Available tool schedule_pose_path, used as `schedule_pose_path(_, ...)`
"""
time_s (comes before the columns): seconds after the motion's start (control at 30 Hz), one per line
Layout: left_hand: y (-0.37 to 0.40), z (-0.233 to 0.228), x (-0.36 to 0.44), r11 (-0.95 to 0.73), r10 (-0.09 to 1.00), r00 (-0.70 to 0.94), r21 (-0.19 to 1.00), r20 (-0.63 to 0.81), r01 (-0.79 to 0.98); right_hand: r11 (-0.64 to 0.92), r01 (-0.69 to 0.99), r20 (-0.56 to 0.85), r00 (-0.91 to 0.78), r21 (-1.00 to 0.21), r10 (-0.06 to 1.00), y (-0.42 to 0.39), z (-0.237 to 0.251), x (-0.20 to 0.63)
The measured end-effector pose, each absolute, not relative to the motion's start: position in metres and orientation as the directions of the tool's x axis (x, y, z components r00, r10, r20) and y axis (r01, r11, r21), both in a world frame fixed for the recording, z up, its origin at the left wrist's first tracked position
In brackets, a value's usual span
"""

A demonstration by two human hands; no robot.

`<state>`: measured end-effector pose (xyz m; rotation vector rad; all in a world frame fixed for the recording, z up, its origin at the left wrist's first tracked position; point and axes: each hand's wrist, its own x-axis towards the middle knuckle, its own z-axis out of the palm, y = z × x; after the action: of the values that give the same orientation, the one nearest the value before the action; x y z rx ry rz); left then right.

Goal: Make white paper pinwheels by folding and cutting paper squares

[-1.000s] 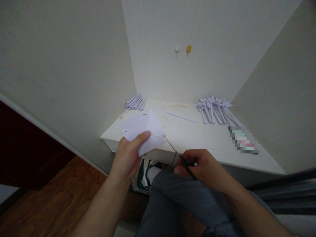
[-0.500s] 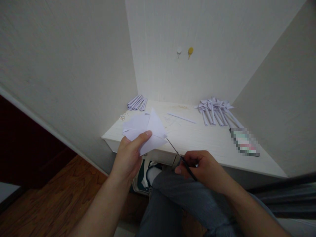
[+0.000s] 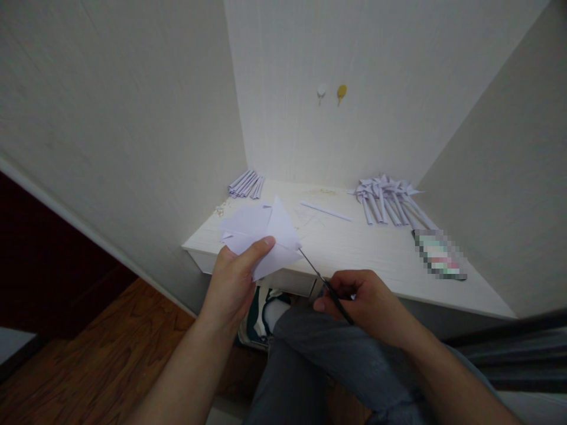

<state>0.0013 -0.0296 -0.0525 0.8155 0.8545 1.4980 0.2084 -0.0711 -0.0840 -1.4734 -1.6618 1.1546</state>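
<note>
L hand pinches wht paper, R hand grips scissors; phone scrn pixelated.

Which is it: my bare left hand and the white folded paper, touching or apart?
Touching: the head view shows the left hand gripping the white folded paper, thumb lying across its top.
</note>
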Motion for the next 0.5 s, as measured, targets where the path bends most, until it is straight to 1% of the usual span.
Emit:
schedule_pose_path(0.33,-0.0297,-0.0529,0.0015,-0.070,0.996,-0.082,0.870,0.034,-0.489,-0.020,0.414,-0.108,-0.190,-0.910,0.976,-0.0717,-0.0803,0.2075)
schedule_pose_path(0.5,-0.0300,-0.0534,0.0010,-0.057,0.996,-0.087,0.870,0.017,-0.489,0.008,0.428,-0.084,-0.196,-0.904,0.977,-0.0718,-0.0809,0.2083)
